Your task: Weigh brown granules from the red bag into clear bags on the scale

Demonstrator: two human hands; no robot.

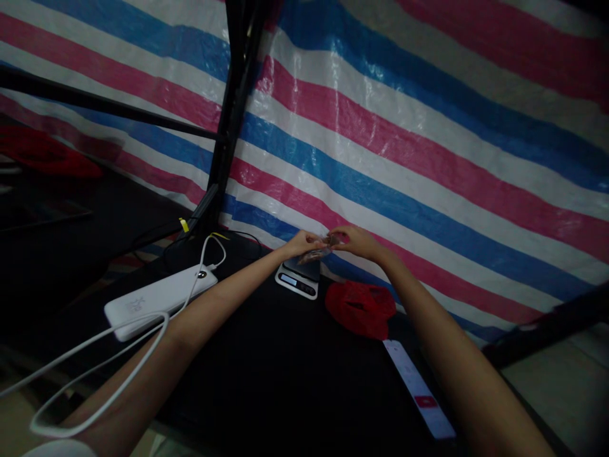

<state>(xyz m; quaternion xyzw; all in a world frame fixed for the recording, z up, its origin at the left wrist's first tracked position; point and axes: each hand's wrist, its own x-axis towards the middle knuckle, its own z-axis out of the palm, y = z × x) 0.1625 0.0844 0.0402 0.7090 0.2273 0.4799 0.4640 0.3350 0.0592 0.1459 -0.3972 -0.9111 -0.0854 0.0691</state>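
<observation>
Both my hands meet over a small kitchen scale [297,284] with a dark top and a lit display. My left hand [302,242] is closed, pinching a small clear plastic bag [314,255] that has something brownish inside. The bag hangs just above the scale's far side; whether it touches the top I cannot tell. My right hand [356,242] is closed at the bag's upper end, its fingertips pinched around something small and brownish [333,240], too dim to name.
A red plastic bag [359,309] and a phone with a lit screen [419,390] lie on the black table [285,381], right of the scale. A white power bank [157,301] with looping white cable sits at left. Striped sheeting [380,146] hangs behind, beside a dark metal post [228,114].
</observation>
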